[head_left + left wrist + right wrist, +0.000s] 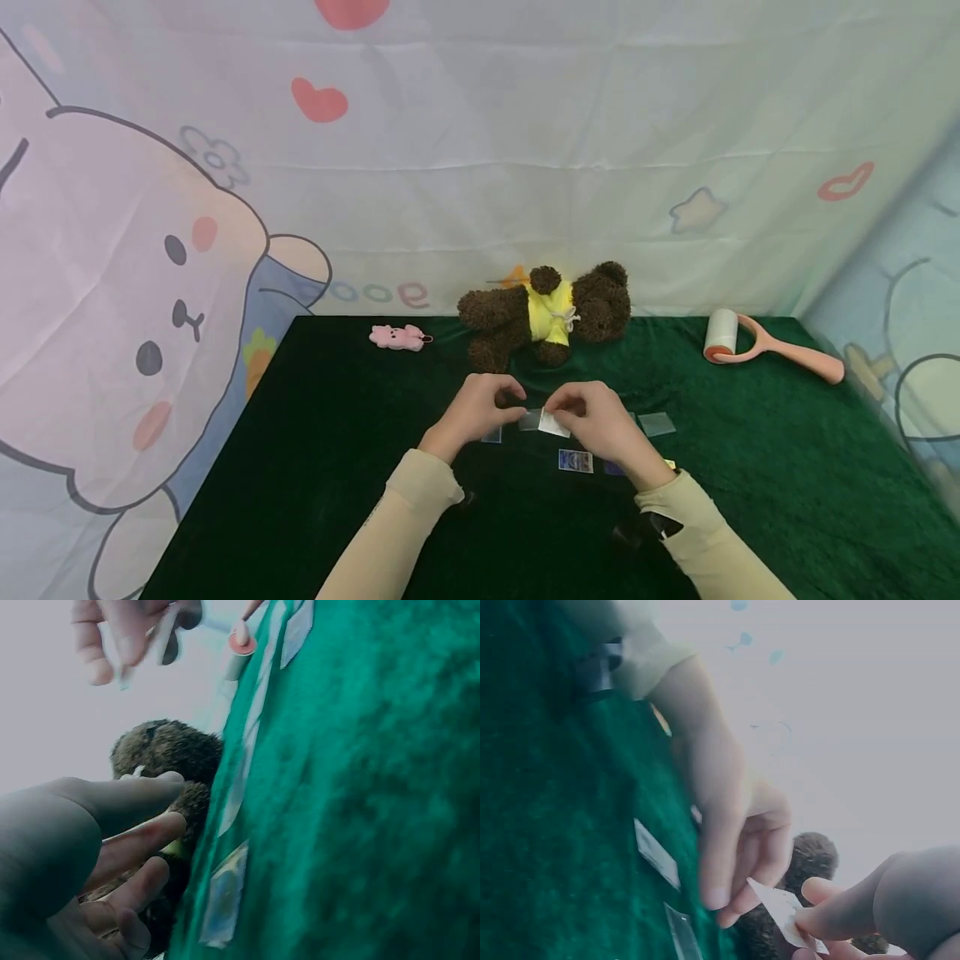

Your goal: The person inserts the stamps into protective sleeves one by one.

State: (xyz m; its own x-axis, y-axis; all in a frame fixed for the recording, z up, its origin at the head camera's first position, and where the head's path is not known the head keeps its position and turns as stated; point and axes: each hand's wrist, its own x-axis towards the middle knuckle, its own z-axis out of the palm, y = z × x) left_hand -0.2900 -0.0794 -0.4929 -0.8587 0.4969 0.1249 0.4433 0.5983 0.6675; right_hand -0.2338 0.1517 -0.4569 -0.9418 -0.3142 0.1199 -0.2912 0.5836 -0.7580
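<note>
Right hand: from my remote seat I'm seeing the right hand (pixel 600 421) pinching a small white card (pixel 553 423) between thumb and fingers.
White card: being held up at its edge, tilting, just above the worktop (pixel 300 467), between the two hands.
Left hand: I'm reading the left hand (pixel 480 408) as released; thumb and fingers are curving loosely and holding nothing, hovering near the card's free side.
Clear sleeve, middle: a clear sleeve (pixel 529 419) is showing between the hands, the card partly covering it; I'm not able to tell whether they're touching.
Card by left hand: a blue-edged card (pixel 492 435) is lying below the left hand, mostly hidden.
Cards, near side: a blue picture card (pixel 575 461) is lying flat; a dark blue card (pixel 612 468) is peeking out beside the right wrist.
Sleeve, right: another transparent sleeve (pixel 657 424) is lying right of the right hand.
Toys: a brown teddy bear (pixel 551 317) in yellow is lying on its side at the back; a pink plush (pixel 397 337) is lying left of it.
Lint roller: the lint roller (pixel 767 341) is resting back right.
Cover: green cloth is covering the worktop.
</note>
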